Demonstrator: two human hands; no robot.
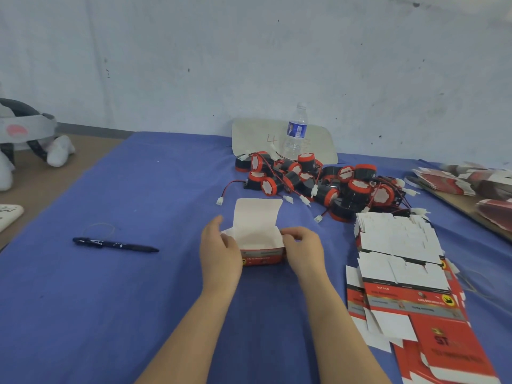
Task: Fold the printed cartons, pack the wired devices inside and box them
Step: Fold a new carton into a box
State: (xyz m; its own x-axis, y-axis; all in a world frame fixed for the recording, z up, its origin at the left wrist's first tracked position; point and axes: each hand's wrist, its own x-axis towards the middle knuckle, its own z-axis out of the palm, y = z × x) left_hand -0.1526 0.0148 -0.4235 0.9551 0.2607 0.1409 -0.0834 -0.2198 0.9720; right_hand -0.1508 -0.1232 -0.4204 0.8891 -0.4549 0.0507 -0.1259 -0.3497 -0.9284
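Observation:
A small red printed carton [260, 246] stands on the blue cloth [138, 286] with its white lid flap up and its top open. My left hand [220, 254] grips its left end, thumb by the left side flap. My right hand [302, 249] pinches its right end at the side flap. Behind it lies a heap of red and black wired devices [318, 184] with red-black leads and white plugs. A spread stack of flat printed cartons [401, 273] lies to the right, white sides mostly up.
A dark pen [115, 244] and a thin loop of wire lie at left. A water bottle [296, 131] stands at the back before a pale card. More flat cartons [471, 181] sit on a board at far right. A headset [25, 134] rests at far left.

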